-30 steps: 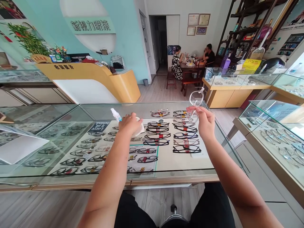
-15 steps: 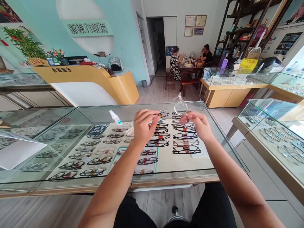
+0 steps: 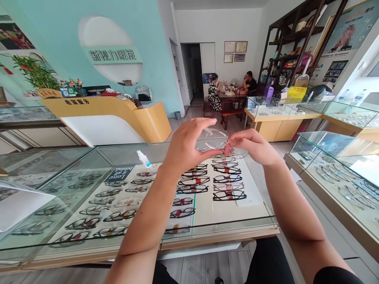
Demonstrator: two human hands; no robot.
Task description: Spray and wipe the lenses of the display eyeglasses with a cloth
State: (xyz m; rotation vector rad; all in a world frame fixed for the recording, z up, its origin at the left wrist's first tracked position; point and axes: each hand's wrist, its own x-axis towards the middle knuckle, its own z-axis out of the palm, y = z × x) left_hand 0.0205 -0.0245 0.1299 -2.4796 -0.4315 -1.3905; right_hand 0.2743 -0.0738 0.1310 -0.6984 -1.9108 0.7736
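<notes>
Clear-rimmed eyeglasses (image 3: 215,147) are held up over the glass display counter (image 3: 118,150). My right hand (image 3: 255,146) pinches them near the middle between thumb and fingers. My left hand (image 3: 186,142) curves around the left lens, thumb along the lower rim and fingers over the upper side. Some of the frame is hidden behind my fingers. Below, inside the counter, dark-framed eyeglasses (image 3: 229,195) lie in a column, with another column (image 3: 193,189) beside it, partly behind my left hand.
A small white spray bottle (image 3: 144,159) stands on the glass. More eyeglasses (image 3: 112,215) lie in rows to the left, near a white box-like object (image 3: 23,207). Another glass case (image 3: 334,173) is at right. Two people sit at a far table (image 3: 233,98).
My left hand has moved right and opened wider around the lens. The eyeglasses have come down and turned between both hands. The camera view has tilted upward.
</notes>
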